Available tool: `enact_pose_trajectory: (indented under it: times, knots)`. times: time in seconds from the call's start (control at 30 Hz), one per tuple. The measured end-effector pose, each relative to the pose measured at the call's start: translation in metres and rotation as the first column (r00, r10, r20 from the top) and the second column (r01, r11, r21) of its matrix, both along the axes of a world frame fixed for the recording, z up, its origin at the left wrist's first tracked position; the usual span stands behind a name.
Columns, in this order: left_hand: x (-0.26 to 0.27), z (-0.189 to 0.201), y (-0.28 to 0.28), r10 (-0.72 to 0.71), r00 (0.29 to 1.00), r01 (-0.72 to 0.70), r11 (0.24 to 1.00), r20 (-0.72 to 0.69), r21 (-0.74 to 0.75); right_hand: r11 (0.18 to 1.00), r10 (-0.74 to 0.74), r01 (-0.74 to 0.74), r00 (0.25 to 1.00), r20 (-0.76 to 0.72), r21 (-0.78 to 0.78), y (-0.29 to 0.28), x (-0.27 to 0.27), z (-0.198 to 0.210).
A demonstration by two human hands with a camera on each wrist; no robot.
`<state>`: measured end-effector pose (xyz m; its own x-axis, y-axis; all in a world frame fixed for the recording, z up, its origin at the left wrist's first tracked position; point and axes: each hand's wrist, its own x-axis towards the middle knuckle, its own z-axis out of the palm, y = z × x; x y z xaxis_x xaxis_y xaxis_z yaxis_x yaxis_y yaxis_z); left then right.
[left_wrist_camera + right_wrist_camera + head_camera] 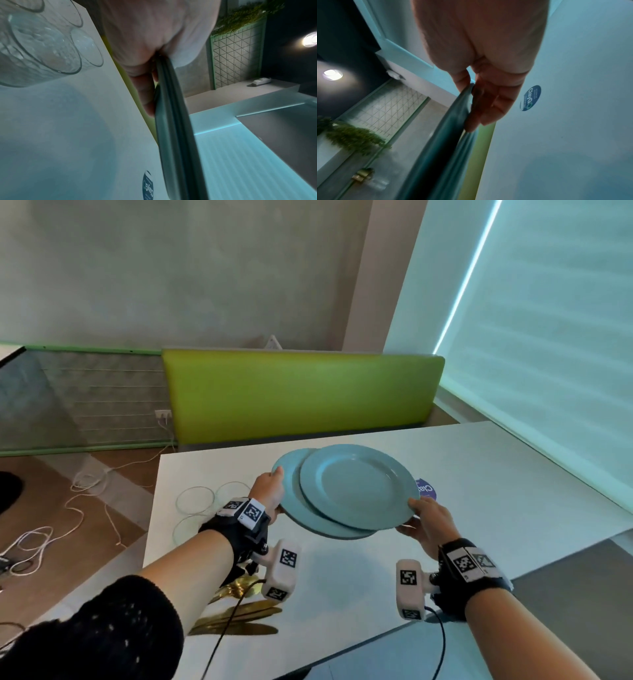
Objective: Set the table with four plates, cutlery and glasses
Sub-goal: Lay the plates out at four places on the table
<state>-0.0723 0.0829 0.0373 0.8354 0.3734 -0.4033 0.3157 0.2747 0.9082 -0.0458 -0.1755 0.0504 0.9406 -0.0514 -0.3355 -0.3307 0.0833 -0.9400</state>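
Plates: you've got the stack aloft, none laid yet.
Left hand: grasping its rim.
Right hand: grasping the opposite rim.
Glasses, cutlery: waiting unplaced on the table.

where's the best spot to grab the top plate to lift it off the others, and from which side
Take the top plate by its right rim, coming in from the right, where the right hand already is. It sits shifted right on the plates beneath, so that rim overhangs; pinch it there, thumb on top, fingers under. The left hand grips the lower plate's left rim and can hold the rest.
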Motion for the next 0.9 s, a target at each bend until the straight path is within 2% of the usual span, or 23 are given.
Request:
enact_pose_trajectory:
  times: [0.07, 0.2, 0.23, 0.37, 0.53, 0.9]
  knots:
    - [0.016, -0.012, -0.002, 0.016, 1.0, -0.015, 0.997, -0.013, 0.077, 0.998, -0.043, 0.044, 0.999, -0.017, 0.05, -0.015, 0.007, -0.005]
    - [0.062, -0.068, 0.013, 0.122, 0.991, -0.108, 0.97, -0.053, 0.216, 0.988, -0.124, 0.129, 0.99, -0.064, 0.08, -0.047, 0.023, -0.017]
    - [0.064, -0.067, 0.013, 0.154, 0.986, -0.136, 0.963, -0.058, 0.234, 0.983, -0.149, 0.156, 0.986, -0.077, 0.094, -0.055, 0.028, -0.021]
    - [0.043, -0.023, 0.004, 0.285, 0.956, -0.252, 0.921, -0.073, 0.297, 0.962, -0.233, 0.249, 0.963, -0.138, 0.112, -0.078, 0.037, -0.045]
    - [0.037, -0.019, 0.022, 0.404, 0.91, -0.348, 0.869, -0.097, 0.353, 0.956, -0.26, 0.284, 0.938, -0.231, 0.076, -0.083, 0.027, -0.079]
    - [0.036, -0.033, 0.055, 0.382, 0.92, -0.335, 0.879, -0.082, 0.34, 0.943, -0.307, 0.331, 0.901, -0.307, 0.028, -0.044, -0.009, -0.136]
